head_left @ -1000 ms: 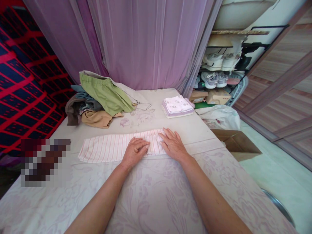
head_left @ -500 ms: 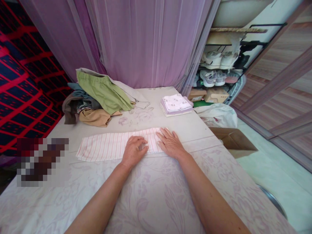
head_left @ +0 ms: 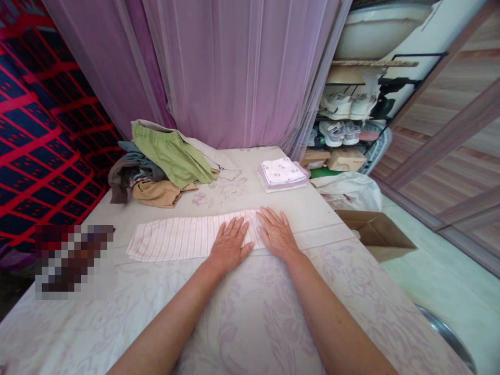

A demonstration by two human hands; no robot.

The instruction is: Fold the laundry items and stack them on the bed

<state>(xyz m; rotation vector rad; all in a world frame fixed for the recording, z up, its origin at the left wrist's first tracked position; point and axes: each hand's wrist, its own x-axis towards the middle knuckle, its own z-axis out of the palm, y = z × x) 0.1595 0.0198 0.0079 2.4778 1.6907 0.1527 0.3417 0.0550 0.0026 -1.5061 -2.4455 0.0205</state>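
Observation:
A folded pink-and-white striped garment (head_left: 175,238) lies flat in a long strip across the bed; its exact kind does not show. My left hand (head_left: 230,244) rests flat on its right half, fingers stretched out. Beside it, my right hand (head_left: 276,234) lies flat over the strip's right end with the fingers spread, covering that end in part. Both hands are open and press on the cloth without gripping it. Past the strip on the right sits a neat stack of folded clothes (head_left: 283,174), with a white printed piece on top.
A loose heap of clothes, with green pants (head_left: 172,156) on top, lies at the bed's far left. Purple curtains (head_left: 230,73) hang behind. Right of the bed (head_left: 250,323) stand a shoe rack (head_left: 344,117) and an open cardboard box (head_left: 375,229). A metal basin (head_left: 445,333) is on the floor.
My left hand has flattened out, its fingers straightening from a curled pose, and has shifted slightly right on the striped cloth. My right hand stays on the right end. The view has tilted up a little.

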